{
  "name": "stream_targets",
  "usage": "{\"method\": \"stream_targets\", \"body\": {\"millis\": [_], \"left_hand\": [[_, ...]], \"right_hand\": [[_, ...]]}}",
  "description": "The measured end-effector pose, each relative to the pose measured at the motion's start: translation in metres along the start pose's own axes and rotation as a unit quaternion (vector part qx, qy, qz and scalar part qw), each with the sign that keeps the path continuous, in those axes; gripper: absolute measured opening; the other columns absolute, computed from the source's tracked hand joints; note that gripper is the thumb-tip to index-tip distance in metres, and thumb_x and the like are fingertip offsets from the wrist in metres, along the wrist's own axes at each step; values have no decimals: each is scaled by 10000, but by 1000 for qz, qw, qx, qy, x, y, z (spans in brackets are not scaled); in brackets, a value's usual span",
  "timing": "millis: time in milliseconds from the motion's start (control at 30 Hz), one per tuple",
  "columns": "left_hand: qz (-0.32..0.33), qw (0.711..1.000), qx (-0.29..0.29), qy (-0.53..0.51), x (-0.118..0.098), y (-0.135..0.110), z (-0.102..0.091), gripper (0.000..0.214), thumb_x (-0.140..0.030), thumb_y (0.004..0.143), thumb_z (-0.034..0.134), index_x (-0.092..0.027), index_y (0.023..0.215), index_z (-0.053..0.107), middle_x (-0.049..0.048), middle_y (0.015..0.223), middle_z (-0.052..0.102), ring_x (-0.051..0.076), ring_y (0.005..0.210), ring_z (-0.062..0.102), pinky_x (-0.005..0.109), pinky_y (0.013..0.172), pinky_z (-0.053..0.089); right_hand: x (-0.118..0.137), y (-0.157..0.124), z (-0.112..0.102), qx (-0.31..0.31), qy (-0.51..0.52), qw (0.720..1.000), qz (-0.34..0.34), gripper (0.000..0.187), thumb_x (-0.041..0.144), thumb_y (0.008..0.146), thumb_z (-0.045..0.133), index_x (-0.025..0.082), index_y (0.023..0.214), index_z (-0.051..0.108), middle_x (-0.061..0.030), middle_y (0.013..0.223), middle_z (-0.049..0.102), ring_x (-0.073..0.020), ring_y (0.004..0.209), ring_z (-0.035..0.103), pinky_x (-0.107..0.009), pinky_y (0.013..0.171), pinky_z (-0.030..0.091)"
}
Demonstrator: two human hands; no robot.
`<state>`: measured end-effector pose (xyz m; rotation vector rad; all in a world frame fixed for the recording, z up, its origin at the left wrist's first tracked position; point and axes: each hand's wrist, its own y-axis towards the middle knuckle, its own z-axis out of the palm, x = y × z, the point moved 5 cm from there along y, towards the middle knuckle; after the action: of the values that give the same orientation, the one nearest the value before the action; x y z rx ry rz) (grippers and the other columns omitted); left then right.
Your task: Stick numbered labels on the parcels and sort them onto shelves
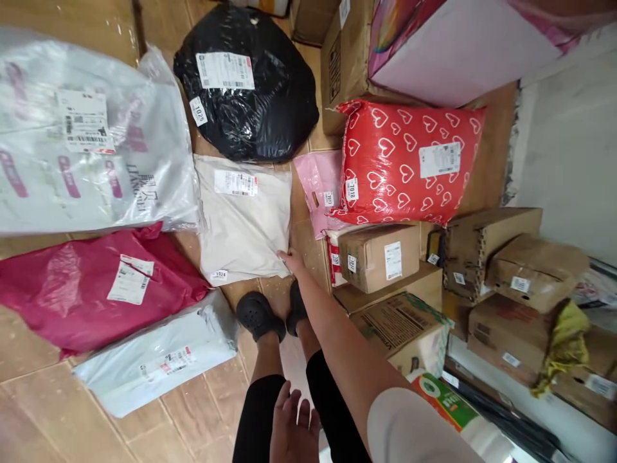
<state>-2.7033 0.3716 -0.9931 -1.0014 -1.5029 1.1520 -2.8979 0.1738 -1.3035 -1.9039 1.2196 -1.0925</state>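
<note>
My right hand (293, 262) reaches out over the floor and pinches the lower right edge of an off-white soft mailer bag (245, 231). The bag lies flat, with a shipping label near its top and a small 1024 sticker at its lower left corner. Low in the view, my left hand (295, 421) hangs in front of my legs, fingers somewhat spread and nothing in it. Just above the mailer bag sits a round black plastic-wrapped parcel (260, 96). To its left is a large white plastic-bagged parcel (96, 167).
A magenta parcel (87, 283) and a pale blue parcel (159, 354) lie at the left. Rightward are a pink bag (315, 186), a red heart-patterned parcel (400, 148) and stacked cardboard boxes (378, 257) along the wall. My dark clogs (260, 315) stand below the mailer bag.
</note>
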Motion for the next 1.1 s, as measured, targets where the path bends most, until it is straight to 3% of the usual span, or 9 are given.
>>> {"method": "stream_targets", "body": {"millis": [133, 267, 400, 500, 633, 767, 900, 1033, 1100], "left_hand": [[35, 962, -41, -266, -15, -44, 35, 279, -274, 790, 681, -278, 1069, 677, 24, 944, 623, 106, 738, 636, 229, 681, 549], [79, 956, -85, -270, -26, -67, 39, 216, -155, 791, 648, -233, 989, 682, 12, 926, 619, 86, 732, 617, 189, 663, 529], [102, 956, -104, -255, -21, -73, 38, 222, -134, 767, 660, -214, 974, 676, 14, 891, 624, 91, 725, 610, 201, 666, 523], [118, 955, -97, -255, -13, -74, 45, 192, -141, 754, 672, -208, 933, 667, -6, 846, 618, 84, 702, 599, 208, 675, 519], [225, 941, -137, -211, -18, -93, 44, 221, -205, 744, 722, -216, 958, 669, -24, 825, 634, 77, 717, 594, 193, 709, 509], [325, 915, -182, -157, -31, -131, 29, 311, -267, 712, 778, -231, 1005, 679, -43, 819, 626, 65, 726, 583, 185, 742, 508], [353, 912, -175, -115, -34, -166, 19, 346, -338, 702, 796, -233, 1012, 683, -43, 812, 621, 78, 733, 587, 212, 739, 519], [335, 922, -170, -92, -21, -190, 14, 408, -373, 672, 813, -238, 1036, 687, -42, 816, 616, 89, 738, 587, 231, 731, 525], [330, 927, -155, -85, -13, -194, 15, 447, -397, 647, 826, -238, 1041, 686, -41, 836, 617, 92, 750, 589, 233, 738, 528]], "right_hand": [[-8, -61, -25, 26, -3, 999, -25, 137, 304, 774, 653, 174, 731, 644, 30, 669, 605, -123, 672, 512, -237, 670, 387], [-36, -128, -73, 18, 10, 1000, -19, 76, 237, 738, 658, 167, 714, 642, 1, 676, 625, -136, 669, 523, -246, 663, 391], [-48, -161, -112, 27, 55, 998, -7, 92, 211, 765, 582, 156, 722, 641, 8, 634, 597, -125, 633, 522, -224, 593, 372], [-30, -176, -124, 39, 96, 994, -22, 120, 214, 774, 541, 158, 716, 630, 24, 620, 560, -110, 615, 501, -213, 574, 355], [20, -211, -152, 33, 151, 986, -56, 132, 254, 774, 512, 176, 702, 591, 44, 620, 520, -103, 623, 485, -204, 566, 350], [65, -280, -224, 3, 238, 968, -78, 135, 267, 753, 506, 184, 648, 530, 56, 586, 454, -101, 603, 443, -210, 554, 332], [77, -379, -316, -11, 328, 942, -72, 102, 264, 714, 546, 180, 666, 577, 41, 625, 497, -111, 631, 447, -217, 568, 353], [37, -477, -404, -125, 392, 912, 8, 142, 313, 644, 652, 180, 694, 662, 3, 664, 597, -155, 677, 520, -247, 624, 425], [0, -514, -435, -198, 447, 869, 73, 165, 341, 650, 652, 185, 703, 663, -8, 649, 604, -172, 638, 537, -268, 584, 434]]}}
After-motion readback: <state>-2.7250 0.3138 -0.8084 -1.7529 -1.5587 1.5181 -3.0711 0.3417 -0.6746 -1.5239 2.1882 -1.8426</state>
